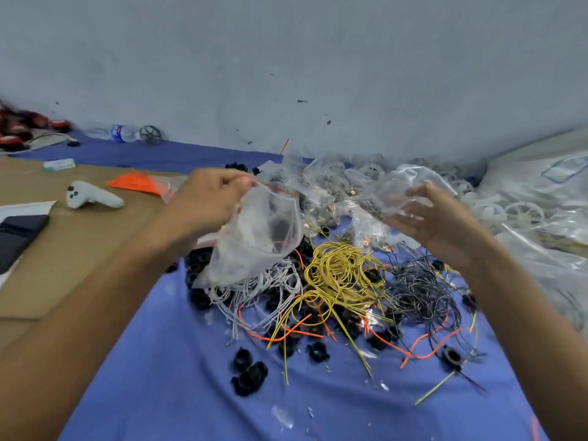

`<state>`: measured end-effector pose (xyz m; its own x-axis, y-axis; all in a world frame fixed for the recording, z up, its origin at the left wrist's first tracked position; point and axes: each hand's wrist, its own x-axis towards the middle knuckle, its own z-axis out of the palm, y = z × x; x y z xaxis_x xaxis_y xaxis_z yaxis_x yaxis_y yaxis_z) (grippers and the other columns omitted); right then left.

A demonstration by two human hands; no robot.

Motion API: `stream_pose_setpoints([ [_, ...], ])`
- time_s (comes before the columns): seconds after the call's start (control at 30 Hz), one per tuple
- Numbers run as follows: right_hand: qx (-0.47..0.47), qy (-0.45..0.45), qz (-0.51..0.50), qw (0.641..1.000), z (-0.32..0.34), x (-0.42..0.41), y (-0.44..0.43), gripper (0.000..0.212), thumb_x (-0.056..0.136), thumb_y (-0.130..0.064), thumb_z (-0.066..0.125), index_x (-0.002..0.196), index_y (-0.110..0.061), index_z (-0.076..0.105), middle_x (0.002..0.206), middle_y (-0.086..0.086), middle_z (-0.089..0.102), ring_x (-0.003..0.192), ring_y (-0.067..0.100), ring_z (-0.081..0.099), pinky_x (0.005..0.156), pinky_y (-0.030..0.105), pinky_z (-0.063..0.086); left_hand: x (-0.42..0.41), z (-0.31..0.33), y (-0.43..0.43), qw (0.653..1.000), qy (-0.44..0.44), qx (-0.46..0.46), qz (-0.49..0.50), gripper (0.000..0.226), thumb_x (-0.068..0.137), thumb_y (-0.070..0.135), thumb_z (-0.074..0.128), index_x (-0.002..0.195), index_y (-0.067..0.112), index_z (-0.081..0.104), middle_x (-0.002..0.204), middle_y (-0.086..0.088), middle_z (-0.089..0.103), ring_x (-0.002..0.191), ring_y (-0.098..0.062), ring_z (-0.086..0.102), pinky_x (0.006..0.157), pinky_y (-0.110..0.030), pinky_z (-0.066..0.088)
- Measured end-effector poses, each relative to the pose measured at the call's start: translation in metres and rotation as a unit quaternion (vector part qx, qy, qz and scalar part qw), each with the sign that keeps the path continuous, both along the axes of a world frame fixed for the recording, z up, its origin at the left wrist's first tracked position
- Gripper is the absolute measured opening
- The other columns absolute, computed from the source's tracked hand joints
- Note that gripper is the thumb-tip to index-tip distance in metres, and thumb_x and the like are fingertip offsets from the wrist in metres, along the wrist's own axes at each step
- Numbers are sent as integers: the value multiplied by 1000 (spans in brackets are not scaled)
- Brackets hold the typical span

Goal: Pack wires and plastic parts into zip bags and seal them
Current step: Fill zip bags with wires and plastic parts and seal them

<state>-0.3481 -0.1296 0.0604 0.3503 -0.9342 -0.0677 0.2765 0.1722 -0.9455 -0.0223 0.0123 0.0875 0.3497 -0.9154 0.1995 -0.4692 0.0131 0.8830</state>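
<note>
Filling step, judging by the layout: one bag up and open-mouthed, nothing sealed yet in hand.

Raised just left of and above the yellow wire tangle (337, 275): a clear zip bag (257, 240), red zip strip at the top, mouth gaping toward the tangle, bottom corner sagging onto the white wires (254, 291). Pinched at the near end of the mouth by the left hand (210, 202), fingers (237, 181) curled tight together on the rim. Possibly some pale and dark pieces inside already; hard to tell from what merely shows through the film.

Up and to the right of the tangle: the right hand (436, 218), fingers (402, 219) loosely apart and nearly straight, thumb lifted, against a crumpled clear bag (404, 186). Too blurred to tell whether gripping that plastic or only brushing it.

Still loose on the blue sheet (159, 377): the yellow tangle itself, dark grey wires (416, 291) just right of it, orange strands threaded beneath, black plastic parts (248, 374) scattered below and to its left. Behind the tangle, a heap of filled bags (324, 192).

Next, most likely: free the right hand, gather a bunch of wires or black parts, feed it through the held-open mouth, then press the zip strip closed along its whole length. Calls for a steady pinch on the rim to stop the limp mouth collapsing.
</note>
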Motion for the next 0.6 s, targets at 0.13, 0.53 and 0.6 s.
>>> stream_pose_setpoints([
  [0.13, -32, -56, 39, 997, 14, -5, 34, 18, 91, -31, 60, 85, -14, 61, 101, 21, 70, 104, 38, 67, 83, 39, 57, 15, 42, -10, 997, 71, 36, -12, 22, 101, 22, 53, 103, 12, 73, 61, -3, 39, 47, -11, 25, 36, -13, 16],
  [0.53, -57, -79, 196, 976, 69, 87, 107, 22, 100, -25, 50, 92, -10, 62, 117, 27, 65, 104, 35, 66, 90, 41, 56, -26, 11, 1, 992, 55, 75, -83, 23, 97, 23, 60, 81, 7, 68, 48, 5, 38, 38, -8, 23, 38, -16, 17],
  [0.6, -97, 58, 149, 982, 59, 103, 111, 15, 97, -18, 54, 97, -6, 63, 117, 24, 63, 98, 31, 62, 95, 46, 54, -24, 11, 2, 992, 46, 74, -95, 25, 96, 23, 61, 90, 0, 68, 46, 8, 31, 39, -8, 21, 38, -17, 17],
])
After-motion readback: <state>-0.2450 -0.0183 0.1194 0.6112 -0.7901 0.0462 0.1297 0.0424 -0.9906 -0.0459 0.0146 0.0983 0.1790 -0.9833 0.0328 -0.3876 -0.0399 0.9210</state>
